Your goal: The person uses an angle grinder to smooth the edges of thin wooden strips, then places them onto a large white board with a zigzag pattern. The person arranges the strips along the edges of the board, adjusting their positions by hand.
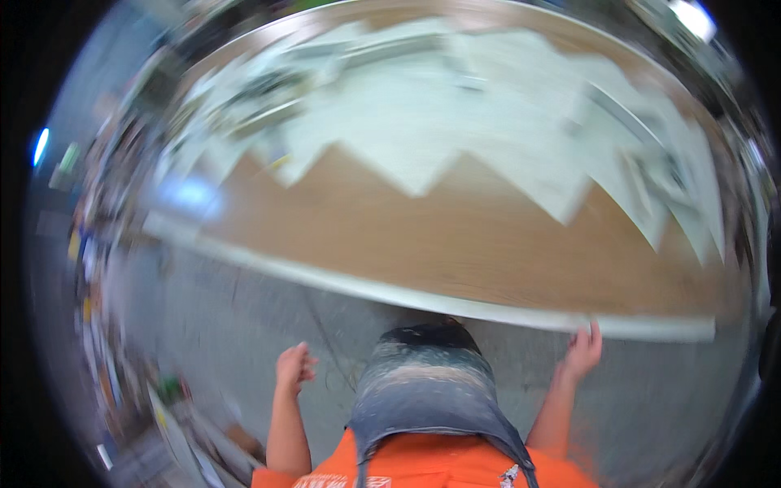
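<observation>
My left hand (295,366) hangs in front of the table, away from its edge, with its fingers curled in and nothing visible in them. My right hand (583,348) is at the right part of the table's white front edge (390,291). Its fingers stretch up to that edge and seem to touch it, though blur hides the contact. Beyond lies the brown wood-grain tabletop (390,236), partly covered by white sheeting (423,106) with a zigzag border.
Blurred pale strips (390,50) lie on the sheeting at the back, a dark cluttered pile (264,102) at its left. More pieces (659,175) lie at the right. Boards (191,447) lean at the lower left over the grey floor (236,317).
</observation>
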`<state>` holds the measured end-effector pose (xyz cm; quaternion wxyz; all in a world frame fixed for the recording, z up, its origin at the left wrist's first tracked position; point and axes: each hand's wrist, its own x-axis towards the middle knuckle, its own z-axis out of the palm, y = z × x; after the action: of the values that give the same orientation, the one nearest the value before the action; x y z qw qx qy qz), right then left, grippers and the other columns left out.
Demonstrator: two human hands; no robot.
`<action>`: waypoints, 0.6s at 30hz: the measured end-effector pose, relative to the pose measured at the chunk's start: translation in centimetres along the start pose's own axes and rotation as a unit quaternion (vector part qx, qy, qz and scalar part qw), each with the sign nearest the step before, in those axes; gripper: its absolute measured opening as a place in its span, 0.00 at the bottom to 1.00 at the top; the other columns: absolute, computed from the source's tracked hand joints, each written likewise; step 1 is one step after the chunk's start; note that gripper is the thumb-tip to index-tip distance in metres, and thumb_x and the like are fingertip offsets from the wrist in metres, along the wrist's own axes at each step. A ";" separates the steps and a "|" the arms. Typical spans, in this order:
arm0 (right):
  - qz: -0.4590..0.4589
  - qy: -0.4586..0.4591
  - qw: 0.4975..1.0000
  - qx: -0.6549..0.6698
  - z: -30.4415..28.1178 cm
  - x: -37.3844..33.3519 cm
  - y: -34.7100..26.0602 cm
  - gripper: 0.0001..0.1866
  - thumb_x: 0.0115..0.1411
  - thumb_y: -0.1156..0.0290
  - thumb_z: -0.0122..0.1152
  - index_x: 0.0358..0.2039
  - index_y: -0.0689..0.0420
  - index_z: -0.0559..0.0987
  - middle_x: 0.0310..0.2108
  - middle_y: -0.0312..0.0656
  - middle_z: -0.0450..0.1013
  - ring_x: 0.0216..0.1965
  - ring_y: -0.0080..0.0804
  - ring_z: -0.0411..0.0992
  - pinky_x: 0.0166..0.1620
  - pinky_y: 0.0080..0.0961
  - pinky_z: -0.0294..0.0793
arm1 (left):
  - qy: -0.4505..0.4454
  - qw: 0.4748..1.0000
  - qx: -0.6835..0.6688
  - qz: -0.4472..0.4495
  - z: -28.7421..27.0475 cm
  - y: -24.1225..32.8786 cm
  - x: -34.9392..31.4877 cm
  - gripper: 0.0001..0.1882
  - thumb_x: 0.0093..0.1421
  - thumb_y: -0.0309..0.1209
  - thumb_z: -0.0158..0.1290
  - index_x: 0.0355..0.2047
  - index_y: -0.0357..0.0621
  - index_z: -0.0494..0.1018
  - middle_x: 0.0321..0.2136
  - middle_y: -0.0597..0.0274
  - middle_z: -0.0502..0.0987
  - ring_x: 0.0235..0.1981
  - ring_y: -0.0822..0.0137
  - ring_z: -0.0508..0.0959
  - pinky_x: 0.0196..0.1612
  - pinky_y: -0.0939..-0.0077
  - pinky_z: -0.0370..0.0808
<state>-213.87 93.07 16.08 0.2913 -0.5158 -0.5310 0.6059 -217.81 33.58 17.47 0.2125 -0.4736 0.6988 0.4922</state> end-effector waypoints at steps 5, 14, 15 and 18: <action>0.064 -0.350 0.922 -0.153 2.9 -12.9 3.6 0.19 0.61 0.78 0.60 0.53 0.66 0.76 0.35 0.35 0.73 0.27 0.18 0.67 0.29 0.17 0.65 | 0.032 0.994 -0.094 -0.048 -3.8 -13.1 -5.0 0.18 0.66 0.43 0.54 0.42 0.38 0.74 0.31 0.54 0.82 0.16 0.68 0.76 0.18 0.71 0.76; 0.009 -0.725 0.625 -0.290 5.3 -34.9 13.0 0.15 0.61 0.79 0.60 0.49 0.65 0.78 0.30 0.36 0.74 0.23 0.20 0.68 0.26 0.18 0.67 | 0.258 0.935 -0.224 -0.095 -7.3 -52.1 -15.4 0.17 0.63 0.42 0.58 0.40 0.40 0.78 0.31 0.58 0.82 0.25 0.66 0.81 0.27 0.68 0.78; -0.002 -0.745 0.593 -0.307 5.1 -38.2 14.3 0.15 0.61 0.79 0.60 0.49 0.64 0.78 0.26 0.35 0.73 0.22 0.20 0.68 0.25 0.17 0.66 | 0.305 0.919 -0.224 -0.106 -6.9 -56.9 -16.5 0.16 0.63 0.42 0.58 0.39 0.40 0.79 0.30 0.58 0.83 0.25 0.65 0.81 0.29 0.66 0.79; -0.008 -0.826 0.461 -0.324 2.3 -51.0 16.7 0.15 0.61 0.77 0.62 0.48 0.65 0.78 0.26 0.34 0.74 0.24 0.22 0.71 0.27 0.18 0.68 | 0.406 0.875 -0.195 -0.174 -8.9 -64.8 -22.2 0.17 0.57 0.43 0.58 0.34 0.41 0.82 0.34 0.49 0.84 0.36 0.48 0.83 0.42 0.54 0.78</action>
<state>-197.54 41.88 16.19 -0.4667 0.1730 -0.6862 0.5305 -149.68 31.41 6.65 -0.1047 -0.7777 0.5196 0.3380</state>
